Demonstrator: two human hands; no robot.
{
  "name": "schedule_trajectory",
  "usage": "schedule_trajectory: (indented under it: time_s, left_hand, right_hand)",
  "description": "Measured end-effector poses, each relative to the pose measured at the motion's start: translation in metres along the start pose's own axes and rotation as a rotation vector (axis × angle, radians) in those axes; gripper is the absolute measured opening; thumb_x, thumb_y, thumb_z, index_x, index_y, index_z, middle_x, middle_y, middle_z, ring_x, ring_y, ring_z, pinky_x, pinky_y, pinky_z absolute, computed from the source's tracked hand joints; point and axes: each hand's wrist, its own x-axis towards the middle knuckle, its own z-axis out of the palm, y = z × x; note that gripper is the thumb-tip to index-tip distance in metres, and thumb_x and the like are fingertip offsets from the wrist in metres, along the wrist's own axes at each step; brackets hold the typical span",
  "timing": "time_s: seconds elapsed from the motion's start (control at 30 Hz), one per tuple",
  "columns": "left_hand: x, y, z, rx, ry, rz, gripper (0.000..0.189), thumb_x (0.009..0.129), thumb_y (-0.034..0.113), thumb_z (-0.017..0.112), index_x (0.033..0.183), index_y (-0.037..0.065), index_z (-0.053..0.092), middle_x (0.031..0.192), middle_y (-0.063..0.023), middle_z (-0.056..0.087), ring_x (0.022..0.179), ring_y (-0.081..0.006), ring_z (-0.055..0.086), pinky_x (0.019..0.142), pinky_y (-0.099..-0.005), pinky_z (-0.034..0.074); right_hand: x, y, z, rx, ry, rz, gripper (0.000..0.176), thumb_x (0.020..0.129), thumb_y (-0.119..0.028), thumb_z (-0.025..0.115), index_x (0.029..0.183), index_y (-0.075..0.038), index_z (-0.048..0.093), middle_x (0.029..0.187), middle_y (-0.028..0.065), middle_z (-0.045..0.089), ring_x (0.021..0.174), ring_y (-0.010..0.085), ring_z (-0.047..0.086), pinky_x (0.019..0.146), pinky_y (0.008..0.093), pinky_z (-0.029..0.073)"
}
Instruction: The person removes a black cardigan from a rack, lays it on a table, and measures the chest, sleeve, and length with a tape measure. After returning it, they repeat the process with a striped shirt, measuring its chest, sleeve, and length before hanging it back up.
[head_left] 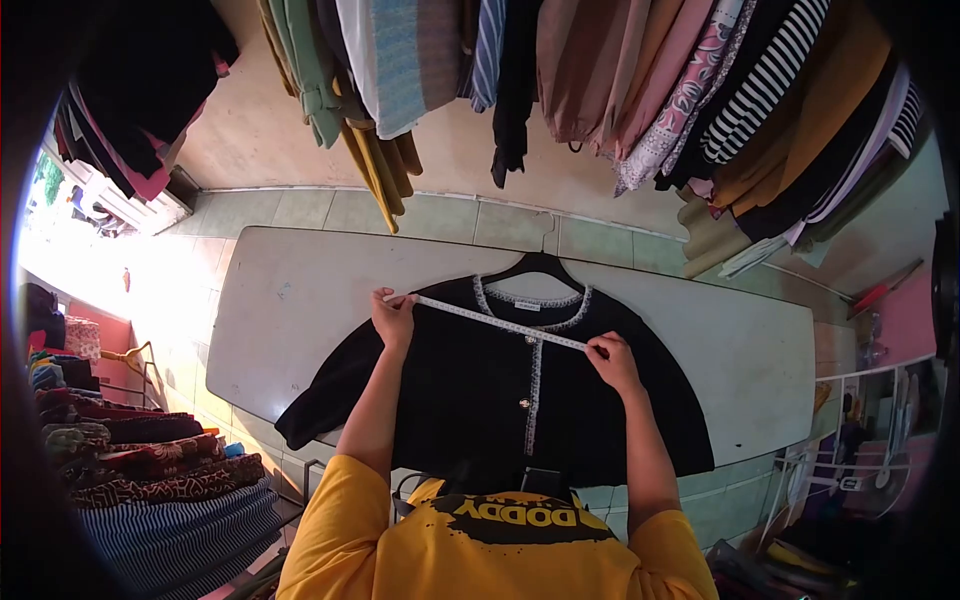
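A black cardigan (460, 390) with white-trimmed neckline and front lies spread on the table, its hanger (541, 263) still inside the collar. Stretched across its upper chest is a white measuring tape (500, 322), slanting down to the right. My left hand (394, 318) pinches the tape's left end near the cardigan's shoulder. The other end is held between the fingertips of my right hand (613, 360), over the right chest. Round buttons (525, 404) run down the trimmed front edge. The cardigan's lower hem is partly hidden by my body.
The pale table (280, 290) has rounded corners. Clothes (620, 80) hang along the wall beyond it. Folded garments (170, 470) are stacked on a rack at the lower left. A fan (880, 490) and a white metal frame (800, 470) stand at the right.
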Motion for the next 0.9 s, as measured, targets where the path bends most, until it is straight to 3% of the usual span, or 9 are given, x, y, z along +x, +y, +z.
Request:
schedule_trajectory:
  time_s: [0.13, 0.2, 0.33, 0.43, 0.47, 0.63, 0.9]
  left_hand:
    - [0.007, -0.017, 0.009, 0.267, 0.093, -0.083, 0.041, 0.066, 0.017, 0.072, 0.095, 0.007, 0.044, 0.072, -0.0062, 0.065, 0.071, -0.023, 0.061, 0.067, -0.0346, 0.044]
    - [0.003, -0.011, 0.007, 0.383, 0.084, -0.075, 0.041, 0.066, 0.018, 0.072, 0.094, 0.007, 0.045, 0.072, -0.0058, 0.065, 0.072, -0.0221, 0.061, 0.067, -0.0343, 0.044]
    - [0.01, -0.024, 0.009, 0.446, 0.073, -0.023, 0.042, 0.065, 0.021, 0.073, 0.094, 0.007, 0.046, 0.071, -0.0041, 0.065, 0.069, -0.0205, 0.06, 0.066, -0.0332, 0.044]
    - [0.01, -0.02, 0.007, 0.364, 0.028, -0.047, 0.044, 0.065, 0.022, 0.073, 0.094, 0.005, 0.045, 0.071, -0.0026, 0.065, 0.068, -0.017, 0.059, 0.066, -0.0295, 0.043]
    - [0.009, -0.018, 0.008, 0.362, 0.018, -0.043, 0.044, 0.065, 0.022, 0.073, 0.094, 0.005, 0.045, 0.071, -0.0026, 0.065, 0.068, -0.017, 0.059, 0.066, -0.0295, 0.043]
    - [0.011, -0.019, 0.007, 0.343, 0.016, -0.059, 0.044, 0.066, 0.022, 0.072, 0.096, 0.005, 0.044, 0.073, -0.0029, 0.065, 0.07, -0.0168, 0.059, 0.07, -0.0283, 0.043]
    - [0.008, -0.014, 0.008, 0.372, 0.025, -0.052, 0.041, 0.068, 0.02, 0.071, 0.094, 0.005, 0.044, 0.073, -0.003, 0.065, 0.068, -0.0156, 0.059, 0.069, -0.0279, 0.043]
  right_hand:
    - [-0.004, 0.012, 0.008, -0.046, -0.003, 0.037, 0.01, 0.071, -0.018, 0.065, 0.078, -0.01, 0.063, 0.077, 0.0061, 0.054, 0.075, 0.0247, 0.054, 0.067, 0.0337, 0.045]
    - [-0.008, 0.016, 0.015, -0.122, 0.022, 0.061, 0.009, 0.072, -0.022, 0.064, 0.078, -0.015, 0.063, 0.083, 0.0039, 0.053, 0.084, 0.0251, 0.052, 0.069, 0.0349, 0.047]
    - [-0.006, 0.014, 0.016, -0.168, 0.068, 0.017, 0.008, 0.072, -0.021, 0.063, 0.076, -0.015, 0.062, 0.081, 0.0041, 0.054, 0.079, 0.0266, 0.054, 0.068, 0.036, 0.047]
    - [0.008, 0.02, -0.006, -0.051, -0.084, 0.041, 0.008, 0.071, -0.022, 0.063, 0.075, -0.015, 0.062, 0.081, 0.0049, 0.054, 0.078, 0.0268, 0.055, 0.067, 0.0368, 0.047]
    - [0.015, 0.029, -0.016, -0.114, -0.041, -0.02, 0.009, 0.071, -0.022, 0.062, 0.076, -0.014, 0.063, 0.08, 0.0058, 0.055, 0.079, 0.0266, 0.056, 0.066, 0.037, 0.047]
    - [0.042, 0.053, -0.082, -0.24, 0.088, 0.095, 0.008, 0.071, -0.019, 0.061, 0.073, -0.013, 0.065, 0.073, 0.0072, 0.055, 0.076, 0.0258, 0.056, 0.065, 0.0359, 0.047]
    - [0.032, 0.099, -0.066, -0.183, -0.02, 0.303, 0.013, 0.069, -0.024, 0.067, 0.077, -0.013, 0.066, 0.083, 0.0047, 0.057, 0.075, 0.0232, 0.057, 0.069, 0.034, 0.047]
